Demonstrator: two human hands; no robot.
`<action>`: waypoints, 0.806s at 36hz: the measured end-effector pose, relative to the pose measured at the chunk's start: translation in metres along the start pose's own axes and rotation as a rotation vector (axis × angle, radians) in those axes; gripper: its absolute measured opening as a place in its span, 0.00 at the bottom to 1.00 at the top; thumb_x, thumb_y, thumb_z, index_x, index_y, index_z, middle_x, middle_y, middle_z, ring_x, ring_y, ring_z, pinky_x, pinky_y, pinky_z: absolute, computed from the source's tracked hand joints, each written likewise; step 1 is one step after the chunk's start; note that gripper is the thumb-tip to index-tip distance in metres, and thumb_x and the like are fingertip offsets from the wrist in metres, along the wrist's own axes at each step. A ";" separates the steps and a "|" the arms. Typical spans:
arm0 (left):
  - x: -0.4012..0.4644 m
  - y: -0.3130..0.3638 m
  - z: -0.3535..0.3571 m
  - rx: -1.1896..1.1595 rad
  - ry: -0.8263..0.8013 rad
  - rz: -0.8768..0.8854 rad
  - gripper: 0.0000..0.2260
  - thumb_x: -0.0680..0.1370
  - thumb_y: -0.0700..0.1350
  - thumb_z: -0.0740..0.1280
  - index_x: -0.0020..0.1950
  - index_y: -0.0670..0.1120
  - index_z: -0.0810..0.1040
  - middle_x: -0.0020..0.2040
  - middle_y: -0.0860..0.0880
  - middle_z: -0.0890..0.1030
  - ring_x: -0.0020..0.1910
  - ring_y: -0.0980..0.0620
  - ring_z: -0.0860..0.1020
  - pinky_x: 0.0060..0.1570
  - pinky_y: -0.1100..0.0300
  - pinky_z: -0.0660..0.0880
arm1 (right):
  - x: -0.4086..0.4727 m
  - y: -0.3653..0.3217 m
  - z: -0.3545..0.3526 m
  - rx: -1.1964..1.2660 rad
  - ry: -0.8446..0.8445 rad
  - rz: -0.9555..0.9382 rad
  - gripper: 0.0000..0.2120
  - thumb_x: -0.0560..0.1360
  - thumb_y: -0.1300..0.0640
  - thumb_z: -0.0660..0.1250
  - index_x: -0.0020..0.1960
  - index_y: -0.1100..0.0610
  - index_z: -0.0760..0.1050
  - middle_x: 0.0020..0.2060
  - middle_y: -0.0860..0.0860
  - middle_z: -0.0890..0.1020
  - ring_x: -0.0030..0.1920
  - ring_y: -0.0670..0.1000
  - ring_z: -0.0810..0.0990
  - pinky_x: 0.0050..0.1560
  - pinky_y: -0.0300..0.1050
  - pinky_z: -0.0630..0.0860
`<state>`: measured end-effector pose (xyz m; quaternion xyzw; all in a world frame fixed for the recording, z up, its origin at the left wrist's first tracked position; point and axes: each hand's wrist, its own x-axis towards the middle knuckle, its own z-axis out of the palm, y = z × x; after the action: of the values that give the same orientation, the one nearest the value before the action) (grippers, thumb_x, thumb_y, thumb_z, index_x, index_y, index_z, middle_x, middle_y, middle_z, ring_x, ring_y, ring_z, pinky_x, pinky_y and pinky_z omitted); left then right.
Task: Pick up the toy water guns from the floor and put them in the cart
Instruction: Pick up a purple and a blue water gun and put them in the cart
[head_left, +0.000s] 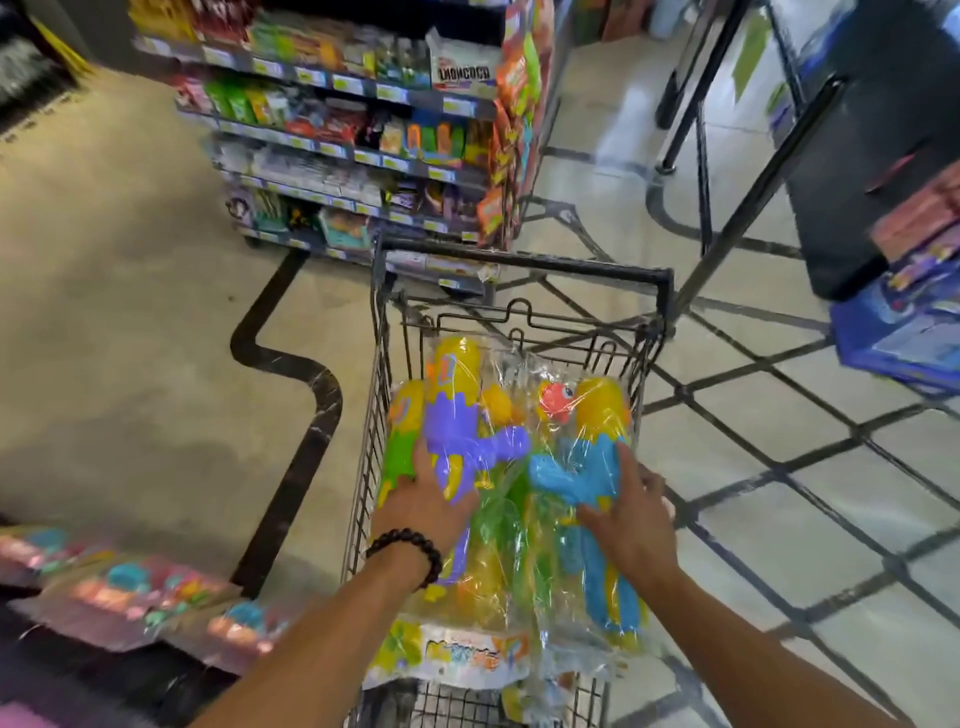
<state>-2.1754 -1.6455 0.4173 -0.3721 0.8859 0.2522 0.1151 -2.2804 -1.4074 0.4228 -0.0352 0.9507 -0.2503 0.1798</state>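
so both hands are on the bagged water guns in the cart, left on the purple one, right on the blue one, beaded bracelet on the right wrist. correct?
One slip: the beaded bracelet is on the left wrist, not the right. The head view shows the rest holds: the left hand rests on the purple water gun, the right hand on the blue water gun, both bagged and lying in the cart.
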 end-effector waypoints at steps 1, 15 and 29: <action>0.004 0.004 0.004 -0.001 -0.001 -0.010 0.45 0.76 0.68 0.64 0.81 0.56 0.39 0.61 0.41 0.78 0.56 0.39 0.80 0.46 0.53 0.71 | 0.006 0.004 0.003 0.001 -0.004 0.013 0.48 0.71 0.46 0.76 0.81 0.38 0.50 0.71 0.57 0.65 0.61 0.62 0.78 0.54 0.56 0.77; 0.030 0.022 0.063 0.042 -0.011 -0.058 0.46 0.78 0.66 0.63 0.82 0.55 0.34 0.66 0.43 0.74 0.60 0.40 0.78 0.52 0.50 0.76 | 0.048 0.017 0.046 -0.135 -0.057 0.123 0.47 0.76 0.42 0.72 0.83 0.42 0.45 0.72 0.58 0.62 0.64 0.67 0.70 0.55 0.61 0.77; 0.014 0.013 0.021 0.344 -0.048 0.158 0.35 0.82 0.66 0.55 0.83 0.56 0.42 0.77 0.43 0.63 0.71 0.41 0.69 0.62 0.47 0.75 | 0.017 -0.002 0.021 -0.223 -0.067 -0.013 0.41 0.79 0.40 0.65 0.82 0.43 0.45 0.78 0.56 0.57 0.72 0.64 0.67 0.64 0.62 0.75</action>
<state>-2.1944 -1.6354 0.3989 -0.2698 0.9394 0.1143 0.1780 -2.2887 -1.4219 0.4011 -0.0697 0.9659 -0.1426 0.2048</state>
